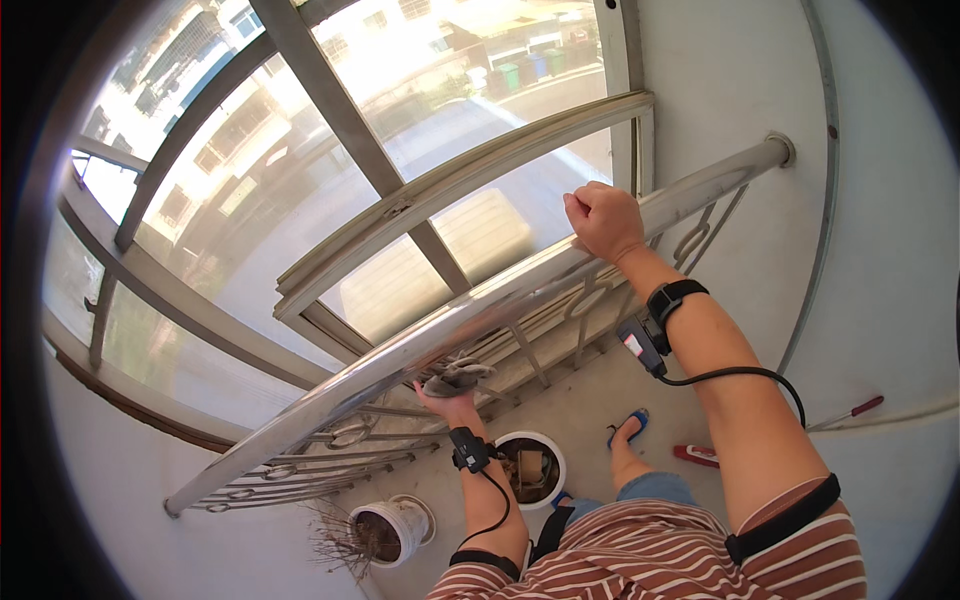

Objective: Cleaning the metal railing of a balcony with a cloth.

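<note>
My left hand (452, 403) holds a crumpled grey cloth (454, 375) just under the polished metal handrail (360, 367), beside the thin bars of the railing. Part of the cloth and some of the fingers are hidden by each other and by the rail. Higher up and to the right, my right hand (604, 221) is closed into a fist at the upper side of the handrail, in front of the window. Nothing shows inside this fist. Behind the rail stands a metal-framed sliding window (480, 172).
On the floor stand a white round pot (556, 457) with soil and a block in it, and a white pot (401, 517) with dry twigs. To the right lie a red-handled screwdriver (866, 406) and a red object (697, 454). Scroll-patterned railing bars (345, 435) run below the handrail.
</note>
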{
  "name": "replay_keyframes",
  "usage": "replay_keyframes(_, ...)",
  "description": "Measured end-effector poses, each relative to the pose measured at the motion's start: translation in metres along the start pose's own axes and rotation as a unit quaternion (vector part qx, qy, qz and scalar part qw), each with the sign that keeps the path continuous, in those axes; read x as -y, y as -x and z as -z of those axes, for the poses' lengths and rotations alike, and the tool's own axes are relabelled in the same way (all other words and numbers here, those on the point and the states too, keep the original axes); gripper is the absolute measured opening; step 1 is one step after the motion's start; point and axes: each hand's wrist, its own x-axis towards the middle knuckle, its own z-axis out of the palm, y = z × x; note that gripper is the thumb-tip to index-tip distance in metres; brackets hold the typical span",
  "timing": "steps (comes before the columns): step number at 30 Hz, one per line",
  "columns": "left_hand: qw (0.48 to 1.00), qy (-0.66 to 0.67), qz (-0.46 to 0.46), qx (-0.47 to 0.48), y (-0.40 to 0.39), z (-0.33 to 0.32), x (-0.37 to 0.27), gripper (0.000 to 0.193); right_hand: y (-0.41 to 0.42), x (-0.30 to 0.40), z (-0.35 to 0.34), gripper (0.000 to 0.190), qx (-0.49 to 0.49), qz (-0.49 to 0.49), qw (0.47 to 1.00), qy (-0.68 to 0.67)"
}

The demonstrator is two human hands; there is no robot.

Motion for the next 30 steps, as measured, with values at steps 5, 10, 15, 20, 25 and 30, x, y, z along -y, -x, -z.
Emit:
replay_keyframes(5,0.985,0.01,0.131,-0.112,0.011,-0.024,-0.014,0.057,0.0,-0.003,-0.002,0.028,-0.003,-0.001,1.0,0.006)
replay_keyframes(10,0.978,-0.108,0.13,-0.122,0.019,-0.036,-0.022,0.052,0.002,-0.004,-0.002,0.027,0.01,-0.013,1.0,0.012)
replay_keyframes(15,0.99,-0.065,0.071,-0.102,0.0,-0.014,-0.014,0.055,0.0,0.006,-0.004,0.027,-0.003,0.0,1.0,-0.006)
replay_keyframes(20,0.999,0.017,0.018,-0.039,0.008,-0.018,0.033,0.07,0.001,-0.009,-0.001,0.028,-0.003,0.003,1.0,-0.003)
replay_keyframes(25,0.988,-0.09,-0.102,0.068,-0.009,0.009,0.027,0.076,0.001,0.003,-0.004,0.028,0.002,-0.001,1.0,-0.015)
replay_keyframes(30,0.967,-0.228,-0.103,0.045,0.008,0.02,0.02,0.072,0.001,-0.003,-0.005,0.029,-0.01,0.003,1.0,-0.004)
